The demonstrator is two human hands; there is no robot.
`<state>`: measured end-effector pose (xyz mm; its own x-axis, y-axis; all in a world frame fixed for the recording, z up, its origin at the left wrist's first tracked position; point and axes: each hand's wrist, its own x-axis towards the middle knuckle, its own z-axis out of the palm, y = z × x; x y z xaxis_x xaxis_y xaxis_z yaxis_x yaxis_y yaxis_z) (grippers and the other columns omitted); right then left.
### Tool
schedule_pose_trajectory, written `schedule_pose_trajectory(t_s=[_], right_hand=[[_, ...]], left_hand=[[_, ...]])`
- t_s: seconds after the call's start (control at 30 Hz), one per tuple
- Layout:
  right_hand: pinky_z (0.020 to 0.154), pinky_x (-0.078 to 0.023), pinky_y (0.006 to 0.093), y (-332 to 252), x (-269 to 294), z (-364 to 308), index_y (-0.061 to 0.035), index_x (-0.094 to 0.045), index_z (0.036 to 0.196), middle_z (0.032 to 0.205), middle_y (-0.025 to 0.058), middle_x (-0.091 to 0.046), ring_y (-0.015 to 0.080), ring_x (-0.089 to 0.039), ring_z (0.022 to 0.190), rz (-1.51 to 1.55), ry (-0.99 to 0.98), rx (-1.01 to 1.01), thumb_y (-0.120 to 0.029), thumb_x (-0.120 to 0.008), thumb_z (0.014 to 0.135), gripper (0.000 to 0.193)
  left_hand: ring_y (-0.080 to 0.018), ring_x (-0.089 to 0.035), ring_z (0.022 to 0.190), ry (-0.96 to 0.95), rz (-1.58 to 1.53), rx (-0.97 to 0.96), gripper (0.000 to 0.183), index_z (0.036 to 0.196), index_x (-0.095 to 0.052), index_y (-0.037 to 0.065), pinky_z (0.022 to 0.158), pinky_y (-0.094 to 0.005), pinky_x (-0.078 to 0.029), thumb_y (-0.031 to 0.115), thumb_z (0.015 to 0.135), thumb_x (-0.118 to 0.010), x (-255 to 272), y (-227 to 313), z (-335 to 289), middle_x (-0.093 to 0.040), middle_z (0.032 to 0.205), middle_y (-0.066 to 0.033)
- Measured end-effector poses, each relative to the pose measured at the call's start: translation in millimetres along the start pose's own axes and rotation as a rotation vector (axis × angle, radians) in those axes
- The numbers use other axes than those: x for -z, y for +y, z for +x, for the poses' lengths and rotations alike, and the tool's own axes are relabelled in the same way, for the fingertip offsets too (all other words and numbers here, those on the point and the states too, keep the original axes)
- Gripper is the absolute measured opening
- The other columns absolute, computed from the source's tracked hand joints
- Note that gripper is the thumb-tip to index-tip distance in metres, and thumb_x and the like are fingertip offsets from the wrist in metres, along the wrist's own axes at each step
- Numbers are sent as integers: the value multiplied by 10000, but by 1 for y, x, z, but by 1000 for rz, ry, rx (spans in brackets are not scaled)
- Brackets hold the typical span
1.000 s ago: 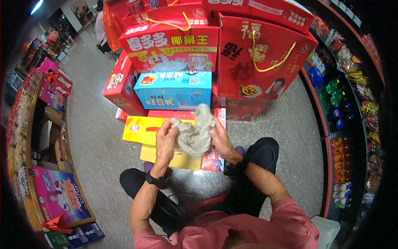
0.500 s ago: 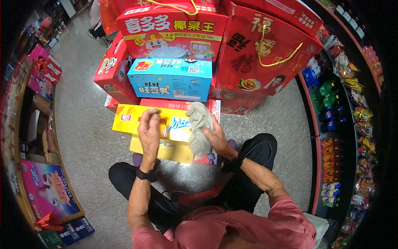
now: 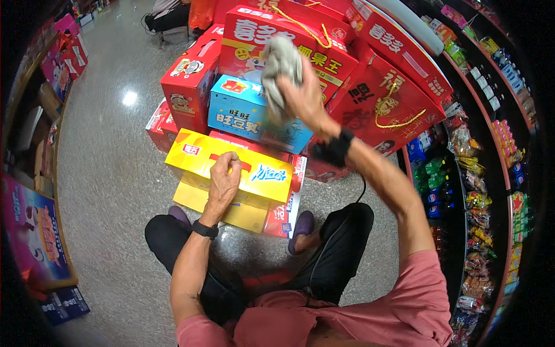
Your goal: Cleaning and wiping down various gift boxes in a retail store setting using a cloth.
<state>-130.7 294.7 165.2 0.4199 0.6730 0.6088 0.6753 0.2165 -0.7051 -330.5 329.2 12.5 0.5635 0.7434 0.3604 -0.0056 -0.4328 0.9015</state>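
My right hand (image 3: 303, 95) is closed around a crumpled grey cloth (image 3: 282, 72), raised in front of the large red gift box (image 3: 243, 32) and over the right part of a light-blue carton (image 3: 234, 110). The cloth is slightly blurred, and I cannot tell whether it touches either box. Lower down, my left hand (image 3: 224, 182) is curled over the red carry strip on top of a yellow carton (image 3: 191, 159), with the fingertips partly hidden. That carton rests above another yellow box (image 3: 188, 196) and a red-and-white box (image 3: 283, 217), between my knees and the stack.
More red gift boxes with gold cord handles (image 3: 399, 121) stand at the back and right. Shelves of bottles and bagged snacks (image 3: 477, 220) line the right side. A display shelf (image 3: 49, 144) runs along the left. A person on a stool (image 3: 170, 20) sits at the far back.
My right hand has lifted the cloth from the yellow carton up and away toward the blue and red boxes. My left hand has lowered onto the yellow carton's strip. The view has shifted.
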Motion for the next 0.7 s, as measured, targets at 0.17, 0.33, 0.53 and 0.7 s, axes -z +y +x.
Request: schedule_pose_trajectory(t_s=[0.17, 0.33, 0.53, 0.7], right_hand=[[861, -412, 440, -7, -10, 118, -169, -485, 1205, 1121, 131, -523, 316, -512, 1009, -373, 136, 661, -137, -619, 672, 551], [927, -345, 517, -24, -38, 126, -188, -483, 1200, 1255, 102, -435, 364, -444, 1113, -947, -228, 628, -263, -666, 706, 532], [905, -324, 450, 37, -9, 114, -255, -576, 1021, 1178, -1, -496, 201, -451, 1088, -1182, -223, 1063, -192, -609, 711, 318], [911, -337, 421, 63, 29, 78, -215, -592, 995, 1161, 15, -500, 212, -457, 1070, -1220, -410, 954, -156, -509, 783, 234]], left_hand=[[-146, -524, 611, -17, -62, -3, 112, 872, -532, -31, 566, -275, -429, 71, 856, -489, -8, 14, -3, -534, 671, -94], [-168, -534, 624, -4, 24, -74, 80, 857, -522, -34, 582, -294, -432, 39, 836, -495, -6, 14, -12, -532, 688, -109], [-247, -561, 683, -31, -14, -48, 95, 857, -522, -48, 639, -336, -448, 34, 812, -505, 5, 35, -8, -551, 747, -156], [-297, -575, 700, -35, -8, 18, 89, 847, -525, -51, 654, -358, -458, 24, 800, -512, 8, 32, -3, -569, 775, -183]])
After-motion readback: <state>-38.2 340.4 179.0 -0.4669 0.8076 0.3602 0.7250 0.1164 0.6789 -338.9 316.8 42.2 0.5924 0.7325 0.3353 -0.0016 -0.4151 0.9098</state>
